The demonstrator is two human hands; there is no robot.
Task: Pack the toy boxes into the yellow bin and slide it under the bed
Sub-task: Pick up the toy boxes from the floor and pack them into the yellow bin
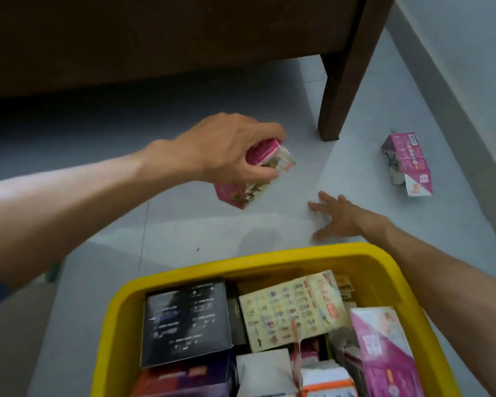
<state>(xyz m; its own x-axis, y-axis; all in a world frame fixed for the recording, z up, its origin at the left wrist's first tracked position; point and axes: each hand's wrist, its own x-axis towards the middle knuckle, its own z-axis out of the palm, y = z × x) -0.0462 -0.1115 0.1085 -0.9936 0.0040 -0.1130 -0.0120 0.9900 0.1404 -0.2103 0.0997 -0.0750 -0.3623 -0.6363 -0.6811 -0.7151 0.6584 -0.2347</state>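
My left hand (229, 144) has its fingers (258, 171) clamped on a pink toy box (255, 174) above the floor; my right hand (338, 216) lies splayed, holding nothing. The yellow bin (269, 265) looks crammed — this box may perch and slip off — and another pink box (405, 164) by the bed leg (341, 81) could get forgotten.

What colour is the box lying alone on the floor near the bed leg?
Mostly pink, with white parts and small printed pictures. The box shows best in the head camera view.

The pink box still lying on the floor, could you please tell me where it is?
The pink box lies at the right of the head view, on the grey floor right of the bed leg, beyond the right hand.
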